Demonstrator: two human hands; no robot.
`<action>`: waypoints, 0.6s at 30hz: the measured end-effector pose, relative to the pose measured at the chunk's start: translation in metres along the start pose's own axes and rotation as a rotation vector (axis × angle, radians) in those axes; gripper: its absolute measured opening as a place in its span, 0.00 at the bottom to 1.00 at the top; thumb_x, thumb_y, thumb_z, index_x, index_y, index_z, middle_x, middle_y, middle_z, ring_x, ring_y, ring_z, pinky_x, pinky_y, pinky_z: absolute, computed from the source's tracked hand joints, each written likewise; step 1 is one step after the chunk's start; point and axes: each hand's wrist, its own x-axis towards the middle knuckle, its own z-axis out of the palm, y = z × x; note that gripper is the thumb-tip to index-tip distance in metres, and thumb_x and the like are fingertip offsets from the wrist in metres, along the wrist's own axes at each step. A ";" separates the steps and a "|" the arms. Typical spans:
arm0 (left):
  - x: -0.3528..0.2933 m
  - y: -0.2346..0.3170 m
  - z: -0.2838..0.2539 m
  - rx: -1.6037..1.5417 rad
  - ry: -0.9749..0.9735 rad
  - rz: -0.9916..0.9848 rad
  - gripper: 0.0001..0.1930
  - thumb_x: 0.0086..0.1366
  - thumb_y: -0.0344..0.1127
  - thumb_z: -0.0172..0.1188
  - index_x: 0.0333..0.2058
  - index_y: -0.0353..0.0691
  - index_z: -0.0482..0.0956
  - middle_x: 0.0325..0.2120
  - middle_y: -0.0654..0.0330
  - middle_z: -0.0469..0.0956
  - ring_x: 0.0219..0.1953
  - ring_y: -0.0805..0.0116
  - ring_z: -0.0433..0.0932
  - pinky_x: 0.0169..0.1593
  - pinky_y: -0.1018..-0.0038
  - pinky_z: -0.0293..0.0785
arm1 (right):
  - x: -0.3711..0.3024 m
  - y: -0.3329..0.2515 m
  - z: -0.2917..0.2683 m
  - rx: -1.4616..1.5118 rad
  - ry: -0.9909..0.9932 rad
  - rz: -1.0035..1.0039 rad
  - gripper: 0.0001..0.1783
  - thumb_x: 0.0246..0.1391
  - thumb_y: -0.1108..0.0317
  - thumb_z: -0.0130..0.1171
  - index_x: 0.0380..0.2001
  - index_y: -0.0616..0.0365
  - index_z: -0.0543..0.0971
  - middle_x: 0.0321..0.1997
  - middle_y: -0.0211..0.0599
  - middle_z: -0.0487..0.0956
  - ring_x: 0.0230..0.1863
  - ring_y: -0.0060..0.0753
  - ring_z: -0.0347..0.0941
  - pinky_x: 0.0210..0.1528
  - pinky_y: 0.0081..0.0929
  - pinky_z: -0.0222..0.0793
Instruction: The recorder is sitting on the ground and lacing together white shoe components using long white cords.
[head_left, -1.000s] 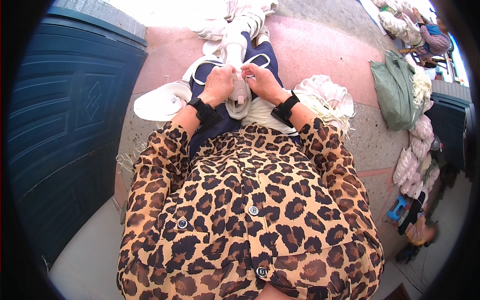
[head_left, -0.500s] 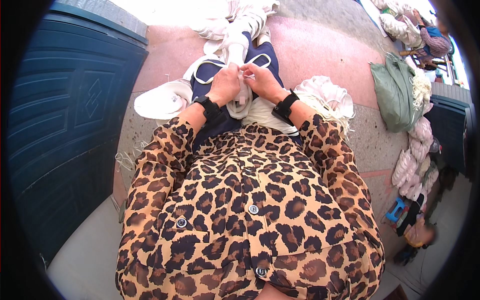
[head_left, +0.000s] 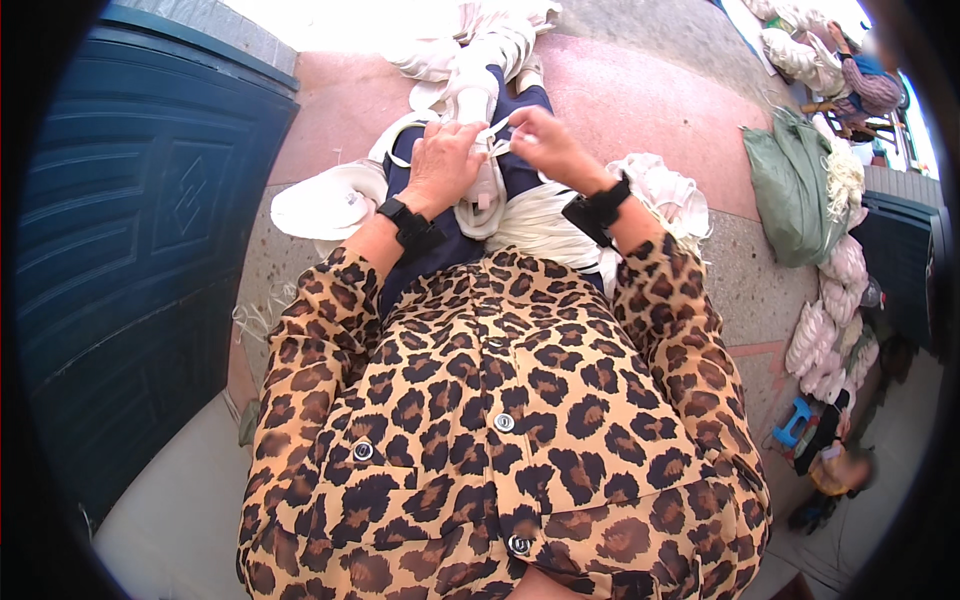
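A white shoe (head_left: 484, 205) rests across my lap over dark blue trousers (head_left: 398, 180). My left hand (head_left: 446, 165) lies over the shoe's side, its fingers closed against the upper. A white shoelace (head_left: 499, 128) loops up from the shoe's opening, and my right hand (head_left: 545, 145) pinches it just right of the shoe. The right fingertips are slightly blurred. Beside the shoe, under my right wrist, a bundle of white laces (head_left: 545, 228) is draped over my thigh. Another white shoe piece (head_left: 325, 202) sits by my left leg.
More white shoe pieces (head_left: 655, 190) lie at my right, and others are heaped at my feet (head_left: 500, 35). A blue door (head_left: 150, 220) stands at the left. A green sack (head_left: 790, 185) and bundled white goods (head_left: 815, 340) line the right side. Another person (head_left: 870, 85) sits far right.
My right hand has moved right and up, away from my left hand, drawing the lace out. My left hand has shifted slightly and now covers the shoe's side.
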 end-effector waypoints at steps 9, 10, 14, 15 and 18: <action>0.075 0.060 -0.047 -0.657 -0.216 -0.075 0.11 0.59 0.38 0.53 0.26 0.37 0.78 0.14 0.69 0.71 0.17 0.82 0.63 0.23 0.83 0.60 | -0.005 0.003 -0.043 0.143 0.077 0.600 0.09 0.54 0.69 0.46 0.33 0.63 0.72 0.23 0.31 0.72 0.20 0.16 0.63 0.21 0.16 0.60; 0.082 0.065 -0.054 -0.694 -0.242 -0.100 0.11 0.59 0.38 0.53 0.27 0.36 0.78 0.15 0.71 0.71 0.18 0.85 0.62 0.23 0.84 0.59 | -0.008 0.005 -0.029 0.159 0.078 0.536 0.11 0.54 0.72 0.42 0.33 0.66 0.73 0.21 0.32 0.71 0.24 0.22 0.65 0.27 0.19 0.63; 0.087 0.043 -0.048 -0.764 -0.183 -0.176 0.11 0.59 0.38 0.54 0.26 0.36 0.78 0.18 0.70 0.71 0.20 0.85 0.64 0.25 0.86 0.59 | -0.018 -0.011 0.006 0.125 -0.134 0.382 0.12 0.54 0.73 0.42 0.37 0.67 0.74 0.21 0.32 0.73 0.24 0.23 0.68 0.28 0.19 0.64; 0.088 0.038 -0.051 -0.797 -0.202 -0.216 0.10 0.59 0.38 0.55 0.25 0.37 0.77 0.18 0.69 0.71 0.21 0.84 0.64 0.26 0.86 0.60 | -0.019 -0.007 0.013 0.115 -0.143 0.346 0.11 0.53 0.72 0.44 0.36 0.66 0.74 0.21 0.35 0.75 0.23 0.26 0.70 0.29 0.21 0.66; 0.088 0.022 -0.060 -0.878 -0.149 -0.241 0.09 0.59 0.38 0.56 0.26 0.38 0.77 0.17 0.70 0.70 0.21 0.85 0.64 0.26 0.86 0.59 | -0.019 -0.001 0.027 0.030 -0.135 0.334 0.11 0.51 0.72 0.46 0.33 0.67 0.75 0.21 0.40 0.75 0.24 0.31 0.72 0.30 0.24 0.67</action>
